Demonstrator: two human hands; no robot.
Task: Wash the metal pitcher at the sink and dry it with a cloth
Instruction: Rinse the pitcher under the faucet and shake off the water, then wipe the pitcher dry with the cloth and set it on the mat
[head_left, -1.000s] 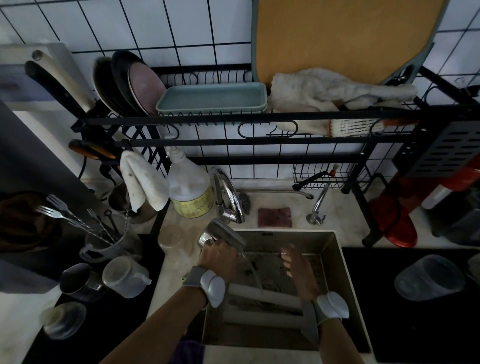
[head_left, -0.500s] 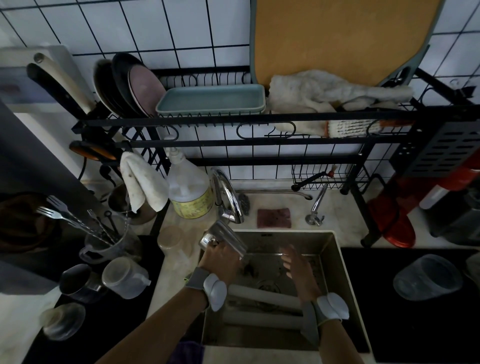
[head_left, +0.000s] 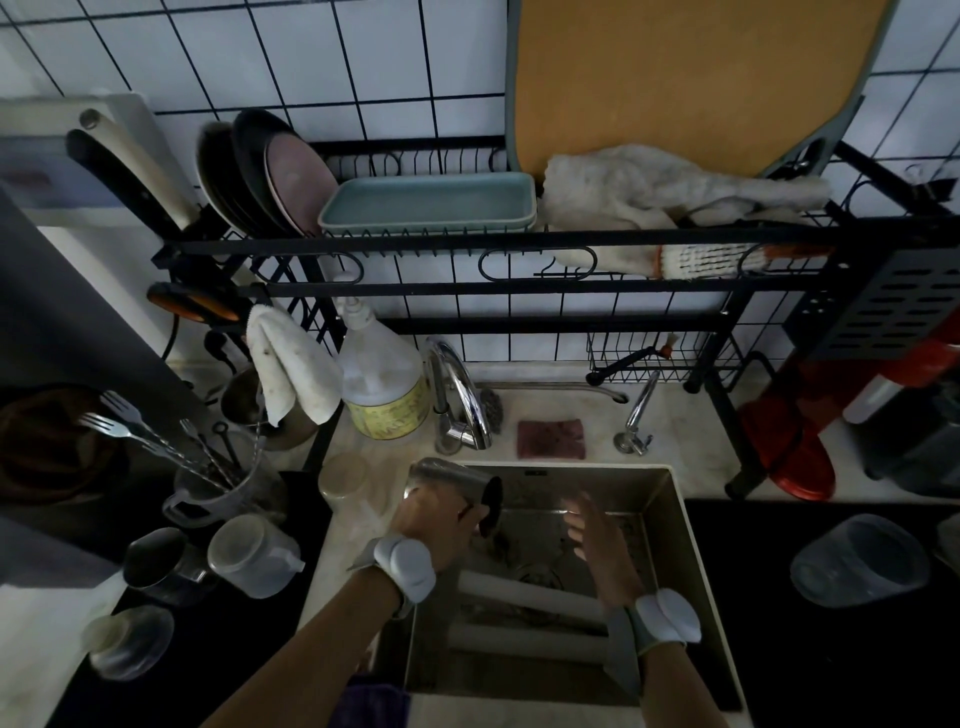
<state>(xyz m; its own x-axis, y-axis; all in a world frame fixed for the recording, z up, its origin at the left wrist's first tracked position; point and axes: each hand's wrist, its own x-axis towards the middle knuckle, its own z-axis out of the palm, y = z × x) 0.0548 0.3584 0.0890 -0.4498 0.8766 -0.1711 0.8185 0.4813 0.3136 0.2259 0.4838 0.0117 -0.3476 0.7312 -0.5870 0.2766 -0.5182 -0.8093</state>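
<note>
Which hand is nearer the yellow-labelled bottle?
Left. The left hand, holding the pitcher, is in front of the bottle; the right hand is farther right over the sink.

Looks like a home kitchen: I see a steel sink (head_left: 670, 499), faucet (head_left: 460, 387), tiled wall (head_left: 363, 67), dish rack (head_left: 519, 241) with plates (head_left: 291, 176), forks (head_left: 111, 415) in a cup.

1 pitcher (head_left: 447, 475), 2 hands (head_left: 436, 519) (head_left: 597, 535), 2 forks (head_left: 117, 402) (head_left: 98, 421), 2 cloths (head_left: 291, 374) (head_left: 649, 192), 1 sponge (head_left: 550, 439), 1 btl (head_left: 384, 379), 1 tray (head_left: 428, 205).
</note>
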